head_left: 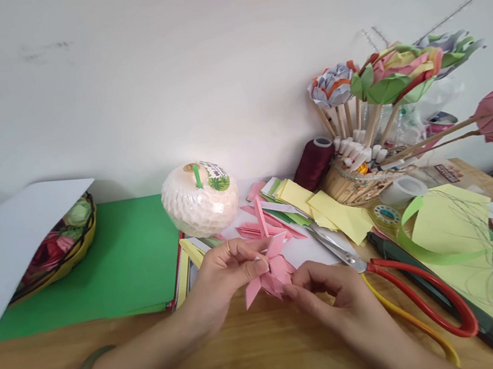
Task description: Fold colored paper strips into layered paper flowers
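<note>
A pink folded paper flower (272,271) sits just above the wooden table (240,364), held between both hands. My left hand (225,277) pinches its upper petals with curled fingers; a ring shows on one finger and a grey-green bangle on the wrist. My right hand (338,299) grips the flower's lower right side with thumb and fingers closed. Loose pink paper strips (265,222) lie just behind the flower.
Red-handled scissors (402,284) lie right of my right hand. Behind stand a wrapped coconut (200,199), a maroon thread spool (314,163) and a holder of paper flowers on sticks (360,126). Green sheets (121,257), a basket (55,250), yellow papers (473,227).
</note>
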{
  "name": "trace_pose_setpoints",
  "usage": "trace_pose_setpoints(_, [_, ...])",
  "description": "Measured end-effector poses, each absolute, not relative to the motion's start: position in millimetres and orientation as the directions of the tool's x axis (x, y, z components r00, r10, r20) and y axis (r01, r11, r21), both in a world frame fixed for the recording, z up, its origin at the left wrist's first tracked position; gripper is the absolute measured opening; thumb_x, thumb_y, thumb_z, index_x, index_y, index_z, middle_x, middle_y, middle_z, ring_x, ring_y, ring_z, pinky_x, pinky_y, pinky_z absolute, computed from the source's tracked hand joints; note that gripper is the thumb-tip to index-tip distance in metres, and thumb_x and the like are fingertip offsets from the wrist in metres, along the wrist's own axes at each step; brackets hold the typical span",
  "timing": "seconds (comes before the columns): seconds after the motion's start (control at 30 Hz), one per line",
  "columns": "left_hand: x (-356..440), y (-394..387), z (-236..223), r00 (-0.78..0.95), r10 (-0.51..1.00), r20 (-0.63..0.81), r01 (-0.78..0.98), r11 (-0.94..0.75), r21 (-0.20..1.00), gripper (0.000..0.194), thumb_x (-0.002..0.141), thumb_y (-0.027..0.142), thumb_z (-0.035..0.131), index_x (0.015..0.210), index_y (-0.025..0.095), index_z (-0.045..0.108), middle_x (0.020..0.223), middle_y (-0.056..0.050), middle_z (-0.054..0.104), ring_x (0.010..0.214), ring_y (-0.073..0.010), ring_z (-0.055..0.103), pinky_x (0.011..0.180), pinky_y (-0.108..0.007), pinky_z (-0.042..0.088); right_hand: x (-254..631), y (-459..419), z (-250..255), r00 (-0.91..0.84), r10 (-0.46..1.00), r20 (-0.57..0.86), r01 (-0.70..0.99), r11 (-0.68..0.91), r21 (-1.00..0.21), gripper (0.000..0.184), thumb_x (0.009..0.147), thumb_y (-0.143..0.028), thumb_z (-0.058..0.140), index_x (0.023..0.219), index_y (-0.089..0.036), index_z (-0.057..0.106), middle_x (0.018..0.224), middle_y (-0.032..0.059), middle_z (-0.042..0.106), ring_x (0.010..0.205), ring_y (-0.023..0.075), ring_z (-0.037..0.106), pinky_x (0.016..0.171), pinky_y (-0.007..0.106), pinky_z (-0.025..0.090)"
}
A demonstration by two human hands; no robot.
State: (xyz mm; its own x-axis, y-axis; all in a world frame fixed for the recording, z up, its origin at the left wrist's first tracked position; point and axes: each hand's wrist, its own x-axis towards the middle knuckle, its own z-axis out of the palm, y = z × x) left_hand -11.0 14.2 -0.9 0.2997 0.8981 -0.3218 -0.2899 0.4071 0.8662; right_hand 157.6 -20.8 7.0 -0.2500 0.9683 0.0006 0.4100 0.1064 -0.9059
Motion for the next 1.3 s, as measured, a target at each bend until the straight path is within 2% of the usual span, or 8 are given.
trace_pose_setpoints(0.17, [-12.8, 16.3, -0.3, 0.309, 0.884, -0.35, -0.303, 0.44, 0.845, 0.022, 0.06, 0.028, 0.077, 0.058, 0.016, 0.059, 0.076, 0.0, 0.069, 0.054, -0.0096, 0.058, 0.05, -0.023, 0.044, 161.2, -21.9, 6.0, -0.267, 0.964, 0.01, 0.424, 0.126, -0.897, 0.028, 0.084, -0.027, 0.048, 0.058, -0.017, 0.051, 0.052, -0.0033, 0.048, 0.05, 0.0097, 0.044, 0.045, 0.019, 0.035])
trace_pose_setpoints(0.27, [-14.2, 19.1, -1.1, 0.303, 0.883, -0.359, -0.279, 0.442, 0.853, 0.018, 0.063, 0.03, 0.075, 0.064, 0.017, 0.063, 0.065, 0.001, 0.066, 0.056, -0.0114, 0.058, 0.051, -0.023, 0.045, 167.9, -24.5, 5.5, -0.189, 0.966, 0.177, 0.478, 0.248, -0.843, 0.031, 0.085, -0.024, 0.045, 0.055, -0.019, 0.044, 0.048, -0.0042, 0.042, 0.045, 0.0096, 0.039, 0.042, 0.02, 0.033])
trace_pose_setpoints(0.37, [-13.7, 19.4, -2.0, 0.305, 0.873, -0.38, -0.232, 0.455, 0.86, 0.017, 0.062, 0.029, 0.076, 0.069, 0.016, 0.068, 0.07, -0.001, 0.069, 0.064, -0.0121, 0.06, 0.061, -0.024, 0.047, 171.2, -26.7, 4.8, -0.238, 0.866, 0.44, 0.538, 0.495, -0.682, 0.006, 0.082, -0.02, 0.054, 0.077, -0.019, 0.057, 0.061, -0.0011, 0.051, 0.054, 0.012, 0.048, 0.049, 0.022, 0.04])
trace_pose_setpoints(0.5, [-11.5, 16.0, -0.3, 0.398, 0.821, -0.409, -0.184, 0.509, 0.841, 0.022, 0.067, 0.037, 0.072, 0.069, 0.015, 0.069, 0.077, -0.004, 0.071, 0.076, -0.016, 0.063, 0.071, -0.026, 0.048, 166.9, -26.2, 1.3, -0.471, 0.765, 0.44, 0.583, 0.644, -0.495, 0.028, 0.078, -0.021, 0.061, 0.106, -0.021, 0.058, 0.077, 0.0037, 0.056, 0.065, 0.0161, 0.055, 0.054, 0.026, 0.045])
trace_pose_setpoints(0.7, [-13.5, 15.4, 2.6, 0.484, 0.792, -0.372, -0.249, 0.532, 0.809, 0.047, 0.074, 0.055, 0.057, 0.104, 0.019, 0.059, 0.097, -0.007, 0.067, 0.082, -0.019, 0.064, 0.072, -0.031, 0.049, 166.0, -22.1, -2.1, -0.34, 0.854, 0.394, 0.554, 0.521, -0.65, 0.016, 0.083, -0.022, 0.058, 0.099, -0.02, 0.058, 0.073, 0.0019, 0.055, 0.062, 0.014, 0.054, 0.055, 0.024, 0.046])
trace_pose_setpoints(0.9, [-12.7, 14.9, 0.5, 0.533, 0.768, -0.355, -0.053, 0.449, 0.892, 0.029, 0.064, 0.029, 0.074, 0.081, 0.016, 0.053, 0.069, -0.001, 0.066, 0.065, -0.0166, 0.065, 0.063, -0.029, 0.048, 167.5, -20.0, 3.5, -0.286, 0.914, 0.289, 0.492, 0.399, -0.774, 0.011, 0.086, -0.025, 0.054, 0.08, -0.019, 0.061, 0.063, -0.0009, 0.057, 0.054, 0.0115, 0.051, 0.051, 0.022, 0.042])
trace_pose_setpoints(1.07, [-11.6, 13.7, 1.5, 0.5, 0.802, -0.326, 0.021, 0.365, 0.931, 0.017, 0.068, 0.025, 0.069, 0.078, 0.014, 0.06, 0.069, -0.002, 0.066, 0.064, -0.0137, 0.062, 0.06, -0.025, 0.046, 165.8, -21.2, 4.0, -0.292, 0.882, 0.371, 0.511, 0.471, -0.719, 0.012, 0.085, -0.016, 0.054, 0.076, -0.018, 0.062, 0.063, 0.0, 0.059, 0.056, 0.0121, 0.052, 0.053, 0.023, 0.041])
trace_pose_setpoints(1.3, [-9.7, 7.2, 8.7, 0.472, 0.86, -0.195, 0.019, 0.211, 0.977, 0.011, 0.071, 0.022, 0.064, 0.078, 0.014, 0.065, 0.072, -0.003, 0.068, 0.074, -0.0187, 0.064, 0.073, -0.033, 0.05, 163.8, -25.3, 5.0, -0.319, 0.823, 0.47, 0.536, 0.566, -0.627, 0.009, 0.08, -0.011, 0.058, 0.079, -0.018, 0.062, 0.063, 0.0008, 0.061, 0.058, 0.0134, 0.054, 0.052, 0.024, 0.042])
